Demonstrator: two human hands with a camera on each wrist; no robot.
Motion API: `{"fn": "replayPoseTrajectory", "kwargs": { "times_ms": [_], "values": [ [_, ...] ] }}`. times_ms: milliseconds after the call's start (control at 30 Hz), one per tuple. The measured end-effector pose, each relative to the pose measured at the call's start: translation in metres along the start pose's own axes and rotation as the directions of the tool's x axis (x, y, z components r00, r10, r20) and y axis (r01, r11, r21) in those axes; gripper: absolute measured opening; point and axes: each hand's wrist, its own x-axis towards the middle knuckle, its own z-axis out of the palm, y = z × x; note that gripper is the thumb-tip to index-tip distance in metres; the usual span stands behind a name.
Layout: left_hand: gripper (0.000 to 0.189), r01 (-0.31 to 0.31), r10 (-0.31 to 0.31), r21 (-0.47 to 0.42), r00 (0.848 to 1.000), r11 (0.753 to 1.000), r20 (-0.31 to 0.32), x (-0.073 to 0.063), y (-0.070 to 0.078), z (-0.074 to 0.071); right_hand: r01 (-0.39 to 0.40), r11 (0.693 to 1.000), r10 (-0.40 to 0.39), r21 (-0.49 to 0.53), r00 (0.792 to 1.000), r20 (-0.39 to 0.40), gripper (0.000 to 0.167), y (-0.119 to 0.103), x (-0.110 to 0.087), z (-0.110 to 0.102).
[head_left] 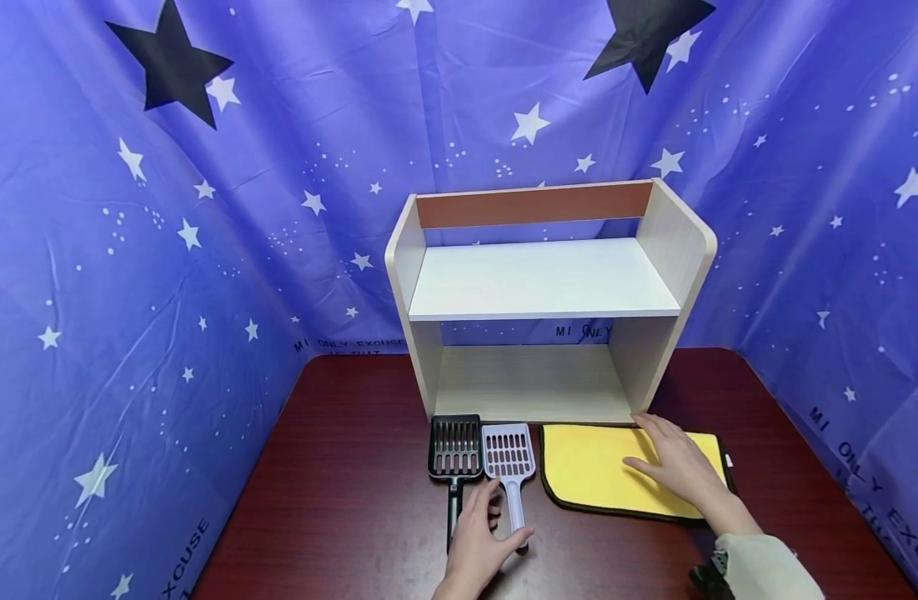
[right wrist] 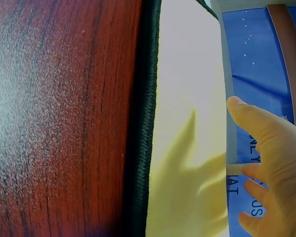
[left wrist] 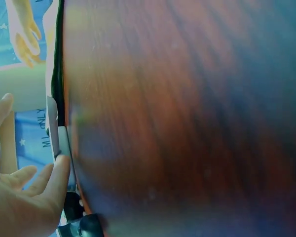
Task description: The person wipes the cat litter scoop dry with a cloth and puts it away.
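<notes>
A pale lavender litter scoop (head_left: pixel 514 503) lies on the table with its slotted head toward the shelf. Over its handle is my left hand (head_left: pixel 475 540), thumb and fingers spread on either side; in the left wrist view the fingers (left wrist: pixel 56 185) look relaxed, not closed round it. Just left of it lies a black litter scoop (head_left: pixel 455 483), the end of its handle partly hidden by that hand. My right hand (head_left: pixel 682 468) hovers over a yellow cloth (head_left: pixel 594 475) with dark edging, fingers apart and holding nothing. Its shadow falls on the cloth (right wrist: pixel 187 69) in the right wrist view.
Behind the scoops and cloth stands a two-tier wooden shelf (head_left: pixel 544 283) with a white upper board. The dark red table (head_left: pixel 338 483) extends to both sides. A blue star-patterned curtain (head_left: pixel 316 150) surrounds the back and sides.
</notes>
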Motion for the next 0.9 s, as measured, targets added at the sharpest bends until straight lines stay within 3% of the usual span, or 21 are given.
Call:
{"fn": "replayPoseTrajectory", "kwargs": {
  "times_ms": [200, 333, 633, 900],
  "values": [
    [0.075, 0.06, -0.059, -0.208, 0.998, 0.976, 0.01, 0.003, -0.002, 0.003, -0.008, 1.0, 0.008, 0.014, 1.0, 0.021, 0.074, 0.0, 0.001, 0.003],
    [0.07, 0.086, -0.085, -0.284, 0.996, 0.955, 0.016, 0.004, -0.004, 0.005, -0.01, 1.0, 0.01, 0.012, 1.0, 0.021, 0.073, 0.0, 0.0, 0.006],
    [0.062, 0.092, -0.085, -0.312, 0.996, 0.946, 0.034, 0.002, -0.007, 0.009, -0.019, 0.999, 0.02, -0.032, 0.999, 0.037, 0.07, 0.001, 0.0, 0.012],
    [0.06, 0.144, -0.139, -0.25, 0.99, 0.958, 0.037, 0.005, -0.005, 0.011, -0.031, 0.997, 0.032, -0.07, 0.999, 0.006, 0.057, 0.001, 0.003, 0.014]
  ]
}}
